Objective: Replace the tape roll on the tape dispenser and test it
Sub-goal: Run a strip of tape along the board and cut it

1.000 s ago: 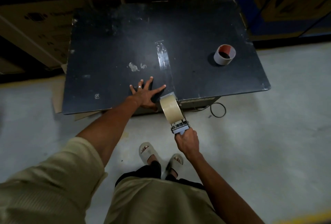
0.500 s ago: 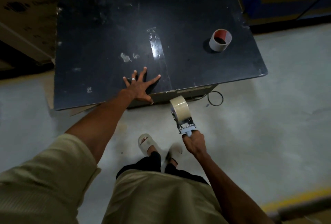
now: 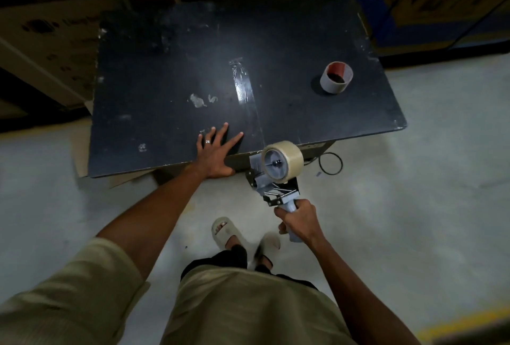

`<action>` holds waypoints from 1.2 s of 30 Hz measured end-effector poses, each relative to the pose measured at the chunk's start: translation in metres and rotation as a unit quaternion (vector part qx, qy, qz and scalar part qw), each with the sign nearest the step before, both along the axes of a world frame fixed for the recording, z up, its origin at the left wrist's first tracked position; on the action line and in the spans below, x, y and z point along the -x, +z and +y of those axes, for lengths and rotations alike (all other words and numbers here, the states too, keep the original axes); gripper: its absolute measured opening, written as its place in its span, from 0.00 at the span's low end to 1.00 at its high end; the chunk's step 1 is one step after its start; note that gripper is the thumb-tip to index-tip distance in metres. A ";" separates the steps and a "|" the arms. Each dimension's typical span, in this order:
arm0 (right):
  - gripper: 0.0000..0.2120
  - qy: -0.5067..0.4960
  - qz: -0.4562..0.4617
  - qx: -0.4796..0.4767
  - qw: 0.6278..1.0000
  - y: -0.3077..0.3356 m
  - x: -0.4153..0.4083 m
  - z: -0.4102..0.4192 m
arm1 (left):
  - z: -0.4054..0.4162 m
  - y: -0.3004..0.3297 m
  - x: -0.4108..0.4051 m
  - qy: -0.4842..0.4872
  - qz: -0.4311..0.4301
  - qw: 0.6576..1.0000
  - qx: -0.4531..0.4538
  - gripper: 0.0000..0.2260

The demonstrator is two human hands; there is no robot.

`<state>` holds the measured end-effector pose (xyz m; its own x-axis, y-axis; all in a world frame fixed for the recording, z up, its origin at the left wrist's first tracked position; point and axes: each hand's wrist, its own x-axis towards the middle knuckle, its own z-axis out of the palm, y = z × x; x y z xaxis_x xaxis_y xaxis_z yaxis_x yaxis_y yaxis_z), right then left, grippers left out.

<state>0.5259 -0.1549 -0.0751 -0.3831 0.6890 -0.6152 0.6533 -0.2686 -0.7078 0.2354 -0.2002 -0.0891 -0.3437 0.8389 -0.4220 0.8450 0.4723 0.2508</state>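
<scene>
My right hand grips the grey handle of the tape dispenser, held in the air just off the near edge of the black table. A full roll of clear tape sits on its spindle, side face turned up toward me. A strip of clear tape is stuck down the middle of the tabletop, running to the near edge. My left hand lies flat, fingers spread, on the table's near edge, left of the strip. An empty cardboard tape core stands at the table's right side.
Scraps of crumpled tape lie on the tabletop left of the strip. Cardboard boxes stand behind and left of the table. A black cable loop lies on the grey floor under the table's edge. My sandalled feet are below.
The dispenser has come off the table edge toward me and turned, so the roll's side face now shows. My left hand stays flat on the table.
</scene>
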 end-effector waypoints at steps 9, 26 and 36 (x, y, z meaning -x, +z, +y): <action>0.08 -0.033 0.088 0.041 0.995 0.013 0.034 0.010 | -0.019 0.010 -0.007 0.196 -0.198 0.947 -0.157 0.47; 0.02 -0.055 0.235 0.177 0.954 0.058 0.105 0.036 | -0.018 0.055 -0.037 0.335 -0.319 0.813 -0.353 0.21; 0.03 -0.045 0.257 0.206 0.943 0.061 0.134 0.044 | -0.014 0.059 0.007 0.344 -0.286 0.784 -0.430 0.12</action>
<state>0.3924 -0.1105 -0.0144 -0.6554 0.4761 -0.5863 0.2138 -0.6276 -0.7486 0.2289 -0.2144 -0.0302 -0.8009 0.5964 -0.0527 0.0967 0.2157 0.9717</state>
